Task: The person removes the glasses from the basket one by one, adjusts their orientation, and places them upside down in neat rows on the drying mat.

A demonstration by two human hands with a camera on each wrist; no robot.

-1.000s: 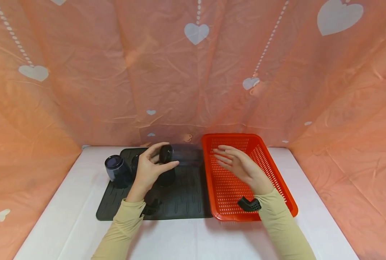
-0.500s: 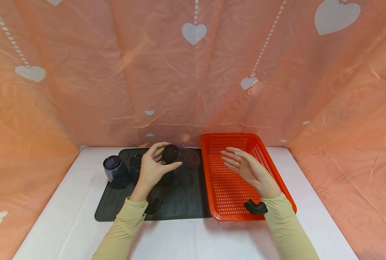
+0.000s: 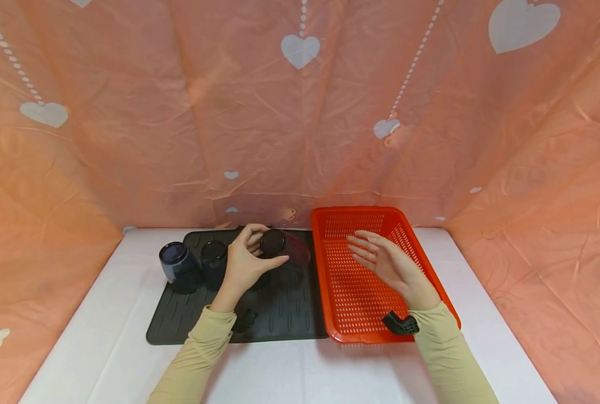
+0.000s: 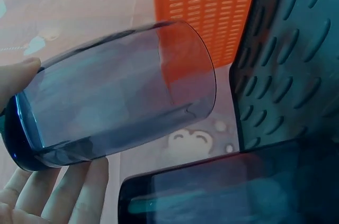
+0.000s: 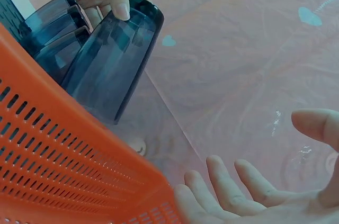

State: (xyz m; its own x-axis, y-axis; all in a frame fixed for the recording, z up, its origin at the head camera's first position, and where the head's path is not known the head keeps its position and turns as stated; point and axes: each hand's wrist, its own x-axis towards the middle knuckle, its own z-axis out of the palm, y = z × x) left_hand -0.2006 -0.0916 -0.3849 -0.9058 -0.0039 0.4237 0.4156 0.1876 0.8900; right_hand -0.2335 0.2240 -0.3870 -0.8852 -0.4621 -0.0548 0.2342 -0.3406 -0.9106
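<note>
Above the black drying mat (image 3: 290,314), my left hand (image 3: 244,268) grips a dark tinted drinking glass (image 3: 297,250) near its thick base, thumb on one side and fingers on the other. In the left wrist view the glass (image 4: 116,89) appears see-through, its mouth turned away from the palm. It hangs tilted, mouth lower and to the right, apart from the mat. My right hand (image 3: 393,268) hovers over the orange basket (image 3: 322,275), fingers extended and holding nothing. Two matching glasses stand upside down on the mat, one leftmost (image 3: 180,269) and another (image 3: 213,265) beside it.
A third standing glass (image 3: 261,281) is mostly hidden behind my left hand. The basket's raised rim borders the mat's right side. A white cloth (image 3: 259,373) covers the table, and a pink heart-print sheet (image 3: 259,123) hangs behind.
My left hand has shifted slightly right, and the glass has gone from nearly level to tilted with its mouth lower. My right hand has drawn off to the right, away from the glass.
</note>
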